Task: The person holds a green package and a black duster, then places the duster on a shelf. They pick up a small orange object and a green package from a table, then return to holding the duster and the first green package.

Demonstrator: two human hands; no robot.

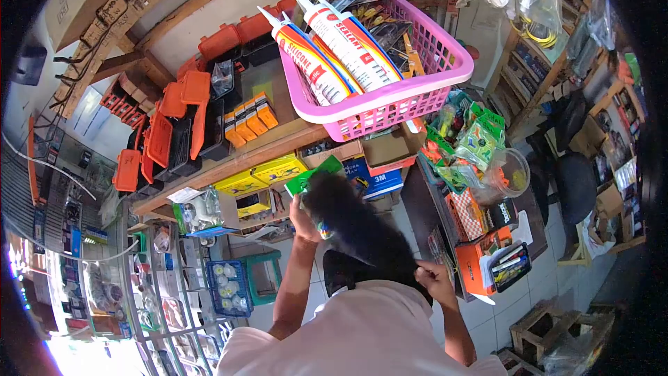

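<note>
My left hand (304,220) is closed on a packet with a green header card (316,173), held up in front of the wooden counter. Most of the packet is hidden behind a black fluffy duster (362,226), whose far end overlaps it. My right hand (435,281), fingers curled, grips the near end of the duster beside my waist; its handle is not clearly visible. Just beyond the packet are yellow boxes (268,174) under the counter edge, and a blue 3M box (383,179) is to the right.
A pink basket (390,108) with sealant tubes (348,42) stands on the counter (278,129). Orange-lidded bins (191,90) line its left side. At right, a desk holds green-carded packets (480,139) and an orange box (476,257). A blue crate (229,308) and green stool (268,299) stand low left.
</note>
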